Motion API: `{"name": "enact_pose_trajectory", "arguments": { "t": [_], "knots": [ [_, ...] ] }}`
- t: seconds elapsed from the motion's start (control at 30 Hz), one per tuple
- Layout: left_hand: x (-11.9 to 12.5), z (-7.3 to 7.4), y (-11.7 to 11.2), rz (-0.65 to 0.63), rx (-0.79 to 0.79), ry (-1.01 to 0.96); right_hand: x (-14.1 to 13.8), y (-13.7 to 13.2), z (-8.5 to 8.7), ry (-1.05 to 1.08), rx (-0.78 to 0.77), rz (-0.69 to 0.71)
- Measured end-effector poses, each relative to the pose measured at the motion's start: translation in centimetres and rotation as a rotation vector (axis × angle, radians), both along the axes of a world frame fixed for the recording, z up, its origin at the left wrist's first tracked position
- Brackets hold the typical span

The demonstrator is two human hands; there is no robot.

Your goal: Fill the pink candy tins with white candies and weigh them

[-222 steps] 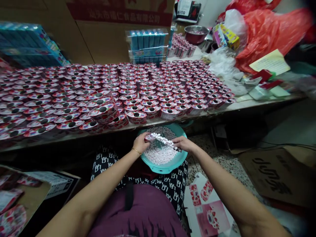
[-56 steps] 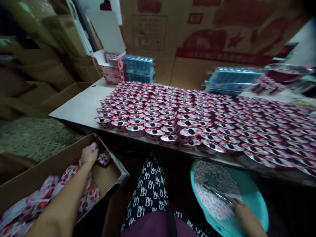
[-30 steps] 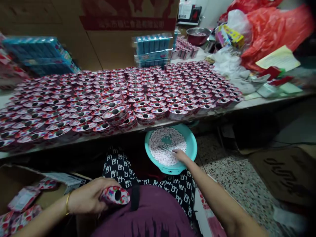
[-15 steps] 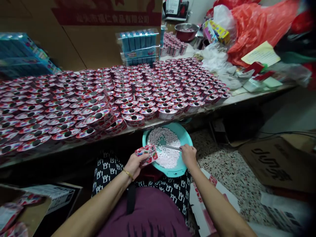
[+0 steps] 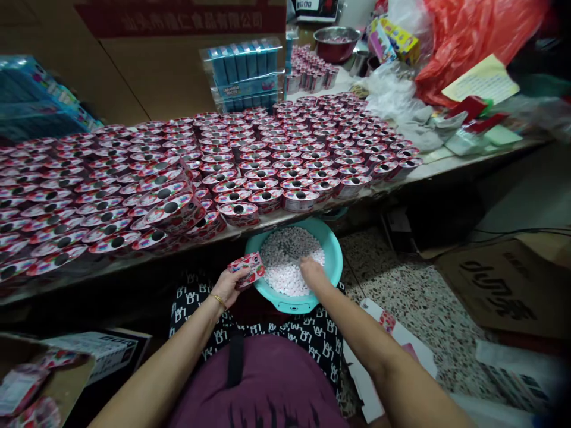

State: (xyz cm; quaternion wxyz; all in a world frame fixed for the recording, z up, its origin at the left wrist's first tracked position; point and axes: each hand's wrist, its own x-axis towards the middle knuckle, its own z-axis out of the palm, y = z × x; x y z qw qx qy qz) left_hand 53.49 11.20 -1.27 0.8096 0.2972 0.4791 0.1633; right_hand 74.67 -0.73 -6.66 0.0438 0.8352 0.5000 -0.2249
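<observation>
My left hand [image 5: 228, 286] grips a small red-and-white printed packet [image 5: 250, 268] with strawberry pictures, at the left rim of a turquoise basin [image 5: 332, 261]. Small white and pinkish candies [image 5: 285, 276] fill the basin's bottom. Over the candies, my right hand [image 5: 313, 273] is closed round the handle of a metal spoon. The spoon's bowl end is hard to make out among the candies. The basin sits at my lap, just below the table edge.
Rows of red oval packets [image 5: 267, 196], each with a dark round hole on top, cover the table. Behind stand blue packs [image 5: 245, 71] and a large carton [image 5: 187, 65]. Red plastic bags [image 5: 482, 35] lie at right; an open box [image 5: 66, 380] of packets stands lower left.
My right hand has moved left and inward from the basin's right rim to over the candies, with the spoon. My left hand and its packet have shifted slightly left. The view has shifted a little.
</observation>
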Motion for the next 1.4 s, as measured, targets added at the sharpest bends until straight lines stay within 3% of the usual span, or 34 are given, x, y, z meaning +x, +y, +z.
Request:
{"name": "enact_pose_trajectory", "arguments": {
  "t": [0.13, 0.23, 0.37, 0.5, 0.63, 0.73, 1.0, 1.13, 1.27, 1.4],
  "knots": [
    [0.6, 0.1, -0.8, 0.013, 0.027, -0.008, -2.1, 0.2, -1.5, 0.195, -0.028, 0.074],
    [0.4, 0.1, -0.8, 0.016, 0.079, -0.050, -1.7, 0.1, -1.9, 0.346, -0.023, 0.064],
    [-0.5, -0.3, 0.3, 0.018, 0.373, 0.058, 0.6, -0.5, -1.1, 0.505, 0.034, 0.028],
    [-0.3, -1.0, 1.4, -0.058, 0.731, 0.271, 2.9, -1.6, 1.6, 0.622, 0.098, -0.065],
    [1.7, -1.1, 1.5, -0.172, 0.990, 0.290, 4.8, -1.8, 5.5, 0.833, 0.164, -0.275],
    [3.6, -1.2, 1.4, -0.272, 1.129, 0.318, 5.5, -0.9, 8.1, 0.893, 0.160, -0.281],
    [6.3, -3.0, 0.8, -0.414, 1.217, 0.341, 4.5, 3.0, 12.0, 0.672, -0.068, -0.240],
    [6.6, -3.6, 0.6, -0.416, 1.212, 0.327, 3.8, 4.4, 13.2, 0.559, -0.115, -0.126],
    [6.7, -4.1, 0.8, -0.398, 1.219, 0.340, 3.6, 4.9, 14.2, 0.478, -0.131, -0.007],
    [6.9, -4.8, 0.8, -0.390, 1.226, 0.300, 3.5, 4.0, 15.1, 0.469, -0.114, -0.014]
  ]
}}
